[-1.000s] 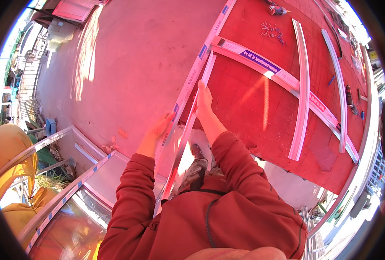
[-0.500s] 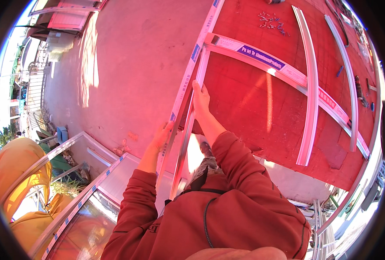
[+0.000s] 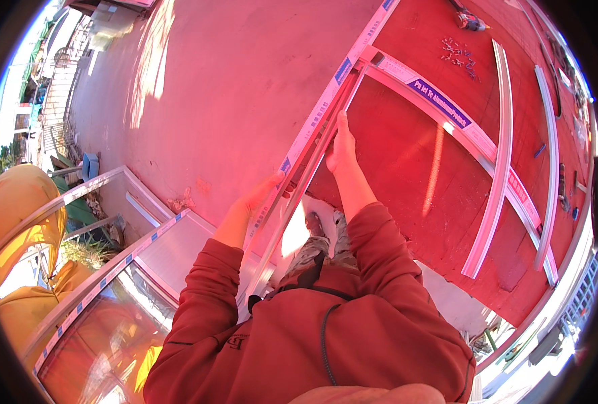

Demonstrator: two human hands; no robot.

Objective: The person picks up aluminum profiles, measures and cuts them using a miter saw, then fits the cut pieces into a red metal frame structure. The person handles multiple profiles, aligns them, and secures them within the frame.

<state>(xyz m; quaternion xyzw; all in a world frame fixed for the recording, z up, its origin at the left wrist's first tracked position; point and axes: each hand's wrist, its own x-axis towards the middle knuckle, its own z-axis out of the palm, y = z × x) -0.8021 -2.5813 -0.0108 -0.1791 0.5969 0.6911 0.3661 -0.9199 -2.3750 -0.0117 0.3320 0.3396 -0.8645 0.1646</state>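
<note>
A long aluminium frame rail [image 3: 326, 108] with protective film runs from near my feet up toward a corner joint with a second rail [image 3: 440, 104] on a red board. My left hand [image 3: 262, 198] grips the outer edge of the long rail. My right hand [image 3: 341, 145] is pressed on the rail's inner side, holding a thin strip [image 3: 292, 215] that lies along it. Both arms wear red sleeves.
Two curved white aluminium profiles [image 3: 497, 161] [image 3: 551, 155] lie on the red board [image 3: 406, 175]. A pile of screws [image 3: 459, 50] and a power drill [image 3: 470, 21] lie at the far end. A glazed window frame [image 3: 110, 269] stands at lower left on the concrete floor [image 3: 211, 81].
Both hands have slid a little farther along the long rail, and the view has tilted so the frame corner sits nearer the top.
</note>
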